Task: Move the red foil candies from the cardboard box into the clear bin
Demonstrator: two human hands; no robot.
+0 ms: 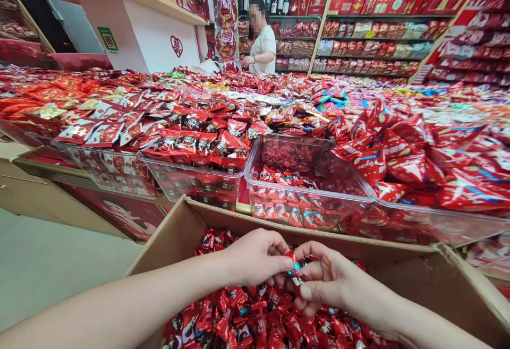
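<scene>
Between my two hands is one small wrapped candy (295,270) in red foil with blue and white print. My left hand (258,256) pinches its upper left side with thumb and fingers. From the right, my right hand (329,274) grips its other side, thumb at the lower end. Both hands are above an open cardboard box (398,264) that holds a heap of similar red-wrapped candies (255,320). Beyond the box's far wall stands a clear plastic bin (311,194), partly filled with small red-wrapped candies (285,178).
Left of that bin, another clear bin (191,176) is heaped with red and black packets (207,144). Larger red packets (410,163) pile up at the right. A person (263,41) in a white top stands near shelves (366,46) of boxes and bottles. Pale floor (59,280) lies left.
</scene>
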